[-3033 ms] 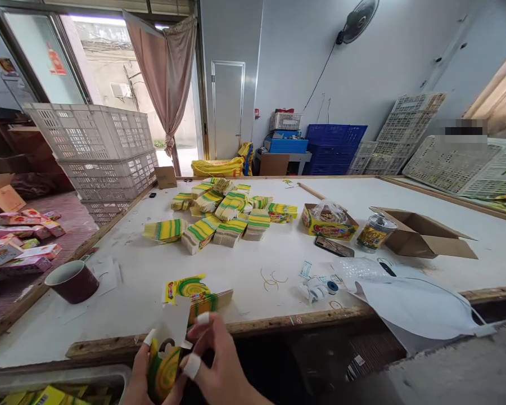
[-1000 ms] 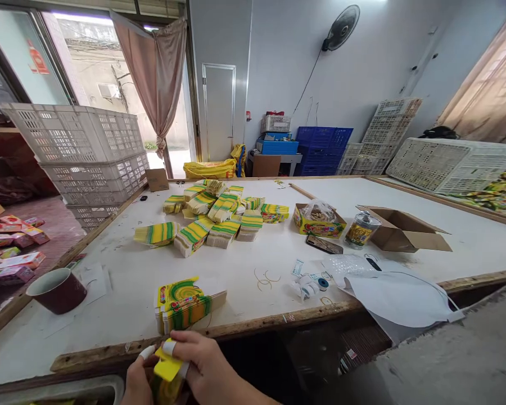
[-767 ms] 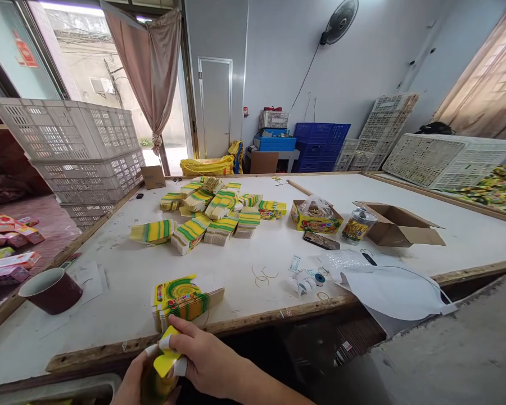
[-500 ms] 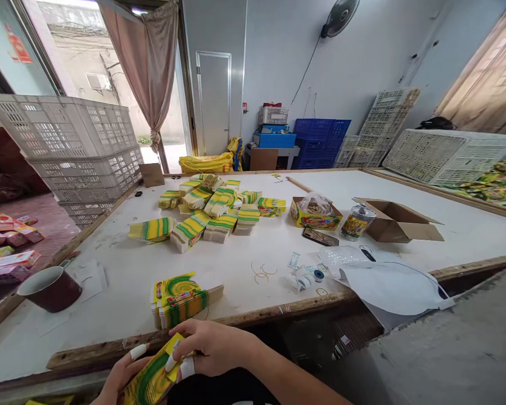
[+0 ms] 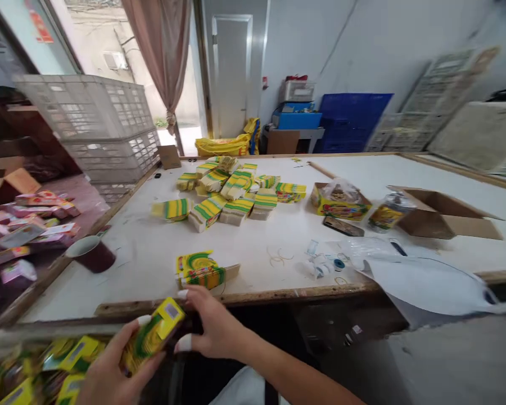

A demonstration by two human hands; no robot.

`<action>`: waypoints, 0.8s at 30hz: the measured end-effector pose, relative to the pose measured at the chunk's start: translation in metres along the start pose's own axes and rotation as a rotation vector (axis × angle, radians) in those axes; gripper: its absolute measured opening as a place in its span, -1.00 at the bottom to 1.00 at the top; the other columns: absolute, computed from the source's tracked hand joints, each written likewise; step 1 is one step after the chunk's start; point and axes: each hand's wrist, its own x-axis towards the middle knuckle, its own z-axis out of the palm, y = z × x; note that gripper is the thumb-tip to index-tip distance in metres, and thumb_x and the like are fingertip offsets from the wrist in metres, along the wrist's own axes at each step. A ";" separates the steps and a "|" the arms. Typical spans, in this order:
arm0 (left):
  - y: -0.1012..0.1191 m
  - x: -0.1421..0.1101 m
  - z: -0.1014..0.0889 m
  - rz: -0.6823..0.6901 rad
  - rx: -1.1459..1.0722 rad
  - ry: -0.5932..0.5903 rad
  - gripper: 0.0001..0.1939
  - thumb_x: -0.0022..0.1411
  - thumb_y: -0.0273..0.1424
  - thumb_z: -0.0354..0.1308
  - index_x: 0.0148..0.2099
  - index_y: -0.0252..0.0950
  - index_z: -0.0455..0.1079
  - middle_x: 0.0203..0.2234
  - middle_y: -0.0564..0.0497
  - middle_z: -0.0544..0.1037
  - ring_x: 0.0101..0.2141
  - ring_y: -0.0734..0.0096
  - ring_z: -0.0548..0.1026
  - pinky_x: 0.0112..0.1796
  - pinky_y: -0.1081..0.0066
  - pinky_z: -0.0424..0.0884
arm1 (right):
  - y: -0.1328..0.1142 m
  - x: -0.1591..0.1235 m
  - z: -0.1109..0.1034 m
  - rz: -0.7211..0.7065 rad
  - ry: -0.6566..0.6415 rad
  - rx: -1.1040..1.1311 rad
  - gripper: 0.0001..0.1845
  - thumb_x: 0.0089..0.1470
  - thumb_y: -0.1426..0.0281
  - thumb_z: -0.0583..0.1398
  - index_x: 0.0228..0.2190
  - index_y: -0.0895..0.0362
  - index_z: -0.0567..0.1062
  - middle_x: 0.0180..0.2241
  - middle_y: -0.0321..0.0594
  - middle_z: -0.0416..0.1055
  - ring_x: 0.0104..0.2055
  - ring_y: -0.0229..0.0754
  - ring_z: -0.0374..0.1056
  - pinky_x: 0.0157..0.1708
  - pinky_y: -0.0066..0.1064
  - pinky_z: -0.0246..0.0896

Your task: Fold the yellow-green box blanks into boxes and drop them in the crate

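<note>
A small yellow and green box (image 5: 154, 333), formed with its end flap closed, lies in my left hand (image 5: 120, 360), thumb and fingers wrapped along its sides. My right hand (image 5: 213, 320) is just right of the box, apart from it, with thumb and fingers spread and nothing between them. White tape covers several fingertips on both hands. Just beyond my hands, at the table's near edge, stands a bundle of flat yellow-green cartons (image 5: 200, 273). More banded stacks of flat cartons (image 5: 236, 188) are heaped further back on the table.
Finished yellow boxes (image 5: 73, 357) pile up below the table edge at lower left. On the white table (image 5: 244, 244) stand a dark red cup (image 5: 91, 254), a phone (image 5: 343, 226), a jar (image 5: 391, 211), an open cardboard box (image 5: 430, 216) and loose rubber bands (image 5: 279, 256). White crates (image 5: 105, 112) are stacked at left.
The view has turned left and down, bringing the pile of boxes into sight. My right hand has come off the box's end, and its flap is now closed.
</note>
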 end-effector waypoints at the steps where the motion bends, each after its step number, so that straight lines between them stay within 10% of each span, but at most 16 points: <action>1: -0.008 -0.003 -0.017 -0.049 0.113 0.051 -0.44 -0.04 0.07 0.16 -0.11 -0.24 0.37 -0.33 -0.06 0.60 -0.35 0.12 0.59 -0.33 0.29 0.55 | 0.002 0.001 -0.005 0.021 0.036 -0.016 -0.34 -0.20 0.40 0.38 -0.02 0.23 0.37 0.02 0.05 0.37 0.06 -0.05 0.33 0.01 -0.27 0.29; 7: -0.017 -0.031 -0.075 -0.400 0.534 0.439 -0.20 0.04 0.19 -0.06 -0.05 -0.50 0.29 0.08 -0.46 0.29 0.15 -0.43 0.20 0.03 -0.18 0.27 | 0.038 0.019 -0.037 0.222 0.221 -0.274 -0.73 0.01 0.58 0.12 -0.21 0.15 0.44 -0.22 -0.11 0.49 -0.15 -0.11 0.42 -0.09 -0.23 0.30; 19: 0.049 -0.001 0.018 -0.205 -0.385 0.093 -0.52 0.02 -0.13 0.22 -0.04 -0.26 0.41 -0.08 -0.13 0.50 -0.05 0.09 0.46 -0.03 0.11 0.40 | 0.054 0.046 -0.040 0.298 0.187 -0.475 -0.66 -0.15 0.62 0.17 -0.27 0.10 0.37 -0.30 -0.15 0.44 -0.20 -0.03 0.34 -0.14 -0.19 0.25; 24: 0.074 -0.010 0.054 -0.345 -1.079 0.139 -0.25 -0.14 -0.11 0.40 0.10 -0.25 0.34 -0.01 -0.22 0.49 -0.02 0.01 0.46 -0.11 0.17 0.42 | 0.035 0.024 -0.017 0.231 0.244 -0.215 -0.62 -0.14 0.52 0.13 -0.20 0.08 0.27 -0.50 -0.36 0.34 -0.50 -0.19 0.32 -0.46 -0.39 0.27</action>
